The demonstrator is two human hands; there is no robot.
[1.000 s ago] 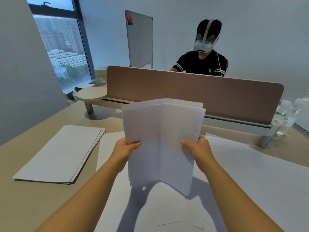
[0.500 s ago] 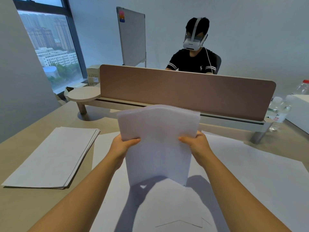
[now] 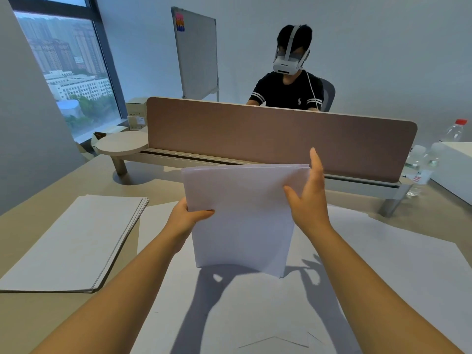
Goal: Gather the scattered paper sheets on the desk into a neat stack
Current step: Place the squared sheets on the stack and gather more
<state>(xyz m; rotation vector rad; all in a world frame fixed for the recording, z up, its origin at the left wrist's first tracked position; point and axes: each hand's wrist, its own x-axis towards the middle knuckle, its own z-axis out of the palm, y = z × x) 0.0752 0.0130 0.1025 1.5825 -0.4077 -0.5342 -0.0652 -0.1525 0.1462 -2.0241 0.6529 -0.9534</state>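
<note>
A bundle of white paper sheets point(image 3: 242, 218) stands upright on its lower edge on the desk in front of me. My left hand point(image 3: 187, 217) grips its left side, thumb across the front. My right hand point(image 3: 310, 198) is open, fingers straight and pointing up, with the palm pressed flat against the bundle's right edge. The sheets' top edges lie nearly even. A large white sheet point(image 3: 383, 264) covers the desk beneath the bundle.
A flat stack of grey-white boards point(image 3: 74, 241) lies at the left on the tan desk point(image 3: 28, 318). A brown divider panel point(image 3: 281, 134) runs along the back, with a person in a headset behind it. Water bottles point(image 3: 421, 169) and a white box point(image 3: 457, 169) stand at the right.
My right hand has let go of the sheets and now lies flat against their right edge. The uneven top edges have come level, and the bundle rests lower on the desk.
</note>
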